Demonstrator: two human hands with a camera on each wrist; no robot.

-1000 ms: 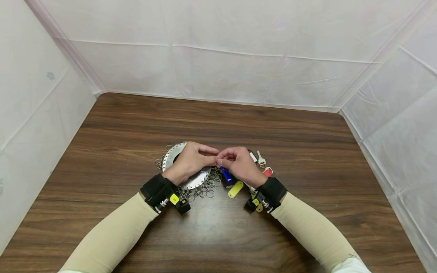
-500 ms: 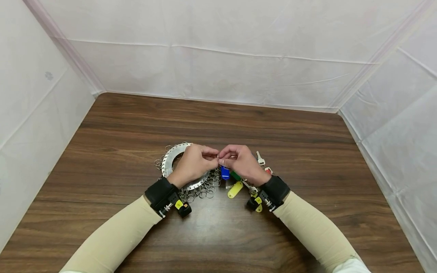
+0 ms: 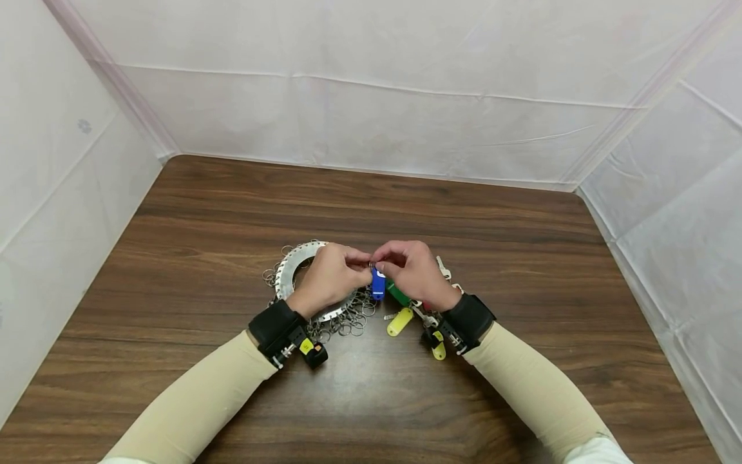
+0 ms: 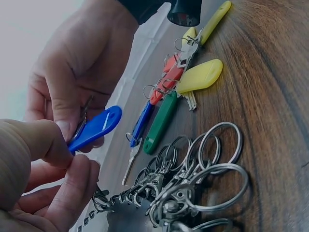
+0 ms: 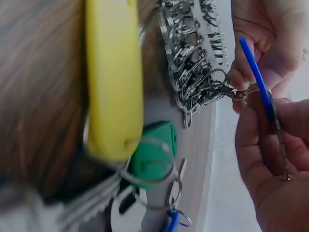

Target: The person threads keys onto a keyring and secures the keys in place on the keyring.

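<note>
Both hands pinch: left hand (image 3: 332,276) grips split ring (image 5: 251,92), right hand (image 3: 410,270) blue tag (image 3: 378,284); slipping fingers would drop it at 6 o'clock.

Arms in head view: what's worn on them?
Both arms wear cream sleeves down to the wrists. Each wrist carries a black strap with a small black camera unit bearing yellow markings; the right strap matches. The left hand and right hand are bare.
</note>
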